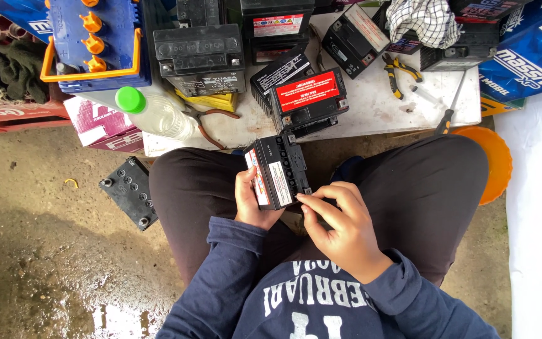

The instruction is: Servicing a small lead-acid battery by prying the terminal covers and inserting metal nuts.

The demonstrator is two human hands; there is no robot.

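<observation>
Left hand grips small black battery; right hand fingertips touch it

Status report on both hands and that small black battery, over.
Left hand grips small black box-shaped battery over lap. Right hand fingertips at its near corner. Nothing blocking.

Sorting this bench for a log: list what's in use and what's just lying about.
In use: small black battery, held by left hand, right hand at its corner.

Lying about: red-topped battery, pliers, screwdriver, green-capped bottle, checked cloth.
</observation>
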